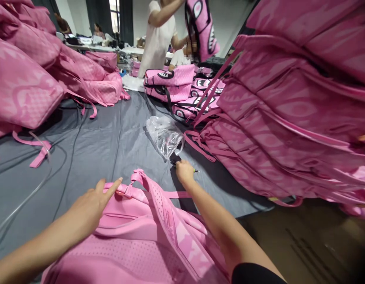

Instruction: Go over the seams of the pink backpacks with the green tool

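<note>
Left forearm extended obliquely from the lower left; left hand (90, 203) palm down, fingers spread and reaching forward. Right forearm extended forward and inward from the lower right, dark sleeve above the elbow; right hand (185, 172) farther forward, fingers curled closed.

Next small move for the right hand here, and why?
I'd probably bring the right hand back to the pink backpack's top edge: its fingers are closed around a slim tool near the clear plastic bag, while the left hand rests on that edge.
</note>
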Demonstrator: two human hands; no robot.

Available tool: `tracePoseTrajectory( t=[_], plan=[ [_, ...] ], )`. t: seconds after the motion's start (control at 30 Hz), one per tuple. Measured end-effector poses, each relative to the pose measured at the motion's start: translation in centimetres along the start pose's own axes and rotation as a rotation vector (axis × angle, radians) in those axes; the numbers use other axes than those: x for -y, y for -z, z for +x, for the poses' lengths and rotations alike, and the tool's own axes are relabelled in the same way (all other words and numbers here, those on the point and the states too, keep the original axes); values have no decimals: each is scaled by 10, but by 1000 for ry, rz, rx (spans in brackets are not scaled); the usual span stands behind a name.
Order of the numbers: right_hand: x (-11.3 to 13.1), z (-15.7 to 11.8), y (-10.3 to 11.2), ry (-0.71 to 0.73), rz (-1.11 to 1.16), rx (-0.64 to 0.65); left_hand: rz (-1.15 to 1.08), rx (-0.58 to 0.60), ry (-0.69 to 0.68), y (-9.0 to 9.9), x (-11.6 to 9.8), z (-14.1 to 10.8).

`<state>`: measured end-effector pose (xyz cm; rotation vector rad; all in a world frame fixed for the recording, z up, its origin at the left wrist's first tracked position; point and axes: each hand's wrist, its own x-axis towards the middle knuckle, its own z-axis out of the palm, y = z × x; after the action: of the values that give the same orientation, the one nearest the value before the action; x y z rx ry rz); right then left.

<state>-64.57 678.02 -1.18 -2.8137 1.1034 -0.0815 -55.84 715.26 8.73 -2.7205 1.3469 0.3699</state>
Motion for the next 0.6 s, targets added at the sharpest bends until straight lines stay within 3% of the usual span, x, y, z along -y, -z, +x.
tracePoseTrajectory(
  t=[0.17,0.3,0.47,0.6],
  plan=[
    [-2,-14,61,-30,160,-150,110,43,-22,7,-4,0],
    [36,-67,107,66,376,-215,104,16,-23,15,-10,-1],
    [99,-150,113,395,938,36,-41,-20,5,22,-13,-6],
    [123,-172,102,585,913,76,-364,-233,78,3,-5,-37]
  ],
)
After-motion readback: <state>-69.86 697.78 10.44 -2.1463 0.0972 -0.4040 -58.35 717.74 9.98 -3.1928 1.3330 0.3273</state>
